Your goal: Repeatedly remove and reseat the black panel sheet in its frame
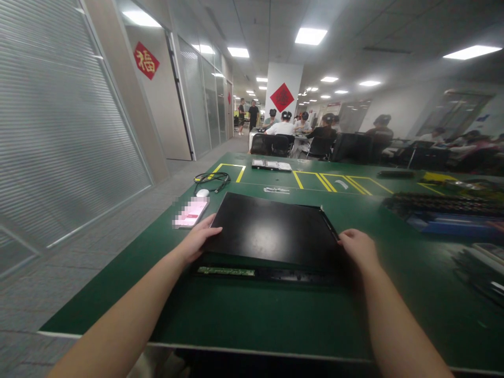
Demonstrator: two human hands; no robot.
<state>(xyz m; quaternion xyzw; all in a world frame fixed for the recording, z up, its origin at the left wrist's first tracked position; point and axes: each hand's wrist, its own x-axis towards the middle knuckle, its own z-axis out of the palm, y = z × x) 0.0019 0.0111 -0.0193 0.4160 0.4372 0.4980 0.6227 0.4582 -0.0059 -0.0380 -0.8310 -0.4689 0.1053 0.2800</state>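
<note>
Your left hand [198,239] lies flat with the fingers spread on the near left corner of the black cover panel [271,228], and your right hand [359,248] grips its near right corner with the fingers bent over the edge. The panel rests on a flat black chassis [268,273] near the front edge of the green worktop [244,315]; a green board strip shows under its near side. Toward the left edge of the worktop lie a pink phone [191,212], a white mouse [202,192] and a black cable [210,180].
</note>
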